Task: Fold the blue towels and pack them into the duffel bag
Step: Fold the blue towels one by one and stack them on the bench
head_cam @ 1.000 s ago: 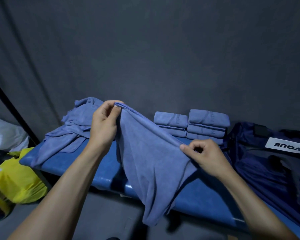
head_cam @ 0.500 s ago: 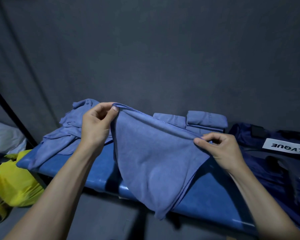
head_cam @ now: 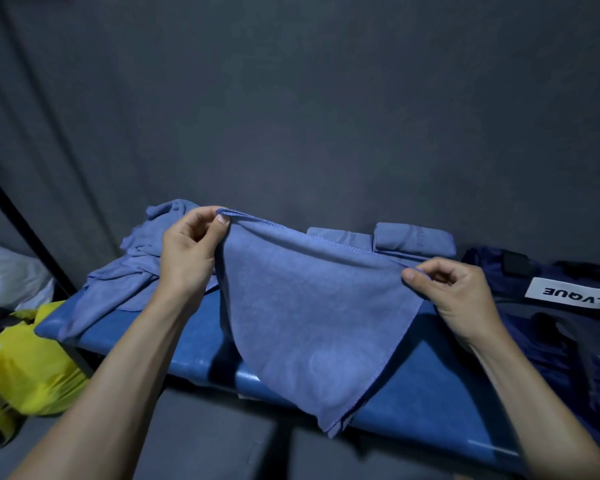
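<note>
Head view: blue towel [head_cam: 305, 306] held up at frame centre, stretched between both hands above blue tabletop [head_cam: 430, 386], lower corner hanging over front edge. Left hand [head_cam: 187, 258] grip pinches towel's upper left corner; right hand [head_cam: 454, 292] grip pinches its right corner. Unfolded towel pile [head_cam: 132, 271] at left on tabletop. Folded towels [head_cam: 413, 239] stacked behind, centre right. Duffel bag [head_cam: 551, 306] at right edge, white label. Yellow bag [head_cam: 28, 368] lower left.

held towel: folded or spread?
Mostly spread, not laid flat. The left hand and right hand pinch the towel at its top corners; it hangs to a point.
</note>
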A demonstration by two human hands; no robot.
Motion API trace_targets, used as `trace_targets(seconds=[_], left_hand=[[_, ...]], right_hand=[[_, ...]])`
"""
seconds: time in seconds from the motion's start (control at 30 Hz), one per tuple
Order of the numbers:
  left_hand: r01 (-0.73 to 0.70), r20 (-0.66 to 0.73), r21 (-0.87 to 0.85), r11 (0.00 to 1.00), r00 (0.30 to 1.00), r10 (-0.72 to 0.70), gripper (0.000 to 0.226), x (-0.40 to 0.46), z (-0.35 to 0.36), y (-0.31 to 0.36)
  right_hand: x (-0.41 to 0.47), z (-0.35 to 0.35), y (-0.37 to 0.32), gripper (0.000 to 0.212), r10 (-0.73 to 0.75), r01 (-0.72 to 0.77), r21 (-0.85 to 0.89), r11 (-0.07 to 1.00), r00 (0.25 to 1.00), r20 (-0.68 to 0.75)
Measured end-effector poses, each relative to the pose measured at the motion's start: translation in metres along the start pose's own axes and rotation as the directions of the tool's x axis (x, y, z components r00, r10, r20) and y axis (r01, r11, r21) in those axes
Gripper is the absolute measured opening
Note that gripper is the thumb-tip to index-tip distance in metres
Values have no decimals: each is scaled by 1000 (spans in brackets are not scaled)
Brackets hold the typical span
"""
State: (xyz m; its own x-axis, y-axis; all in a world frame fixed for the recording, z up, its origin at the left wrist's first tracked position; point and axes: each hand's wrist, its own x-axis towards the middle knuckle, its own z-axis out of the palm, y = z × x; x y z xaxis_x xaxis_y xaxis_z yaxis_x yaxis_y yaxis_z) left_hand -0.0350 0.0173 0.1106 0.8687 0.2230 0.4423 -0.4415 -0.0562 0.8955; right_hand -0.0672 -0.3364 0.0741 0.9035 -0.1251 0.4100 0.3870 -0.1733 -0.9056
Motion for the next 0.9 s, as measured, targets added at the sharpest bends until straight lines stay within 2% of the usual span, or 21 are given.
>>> trace_targets(seconds=[0.17,0.27,0.43,0.57,0.63,0.7,0.8,0.9], left_hand=[[75,47,-55,996,996,-72,16,1,-1,3],[78,117,-35,996,990,-74,17,-2,0,5],[-77,197,116,990,979,53,18,-3,-2,10],[-158,212,223,962,971,110,24,-3,-5,13],[-143,193,167,975,975,110,24,-4,-5,17],[-58,149,50,997,988,50,18,-5,-4,23],[26,126,-59,998,992,-19,14,-6,1,33],[30,143,-169,985,990,-5,12,-7,5,33]], right_hand=[[2,-8,-5,10,55,-48,165,985,998,-37],[5,-15,-8,19,87,-65,245,967,993,-83],[8,-25,-13,26,27,-16,102,995,993,-116],[8,-28,-16,14,-58,42,-97,994,985,-164],[7,-30,-22,11,-87,64,-132,989,980,-180],[8,-31,-32,9,-126,102,-122,987,970,-210],[13,-29,-49,11,-174,164,-57,985,946,-273],[14,-24,-57,13,-144,161,47,986,954,-263]])
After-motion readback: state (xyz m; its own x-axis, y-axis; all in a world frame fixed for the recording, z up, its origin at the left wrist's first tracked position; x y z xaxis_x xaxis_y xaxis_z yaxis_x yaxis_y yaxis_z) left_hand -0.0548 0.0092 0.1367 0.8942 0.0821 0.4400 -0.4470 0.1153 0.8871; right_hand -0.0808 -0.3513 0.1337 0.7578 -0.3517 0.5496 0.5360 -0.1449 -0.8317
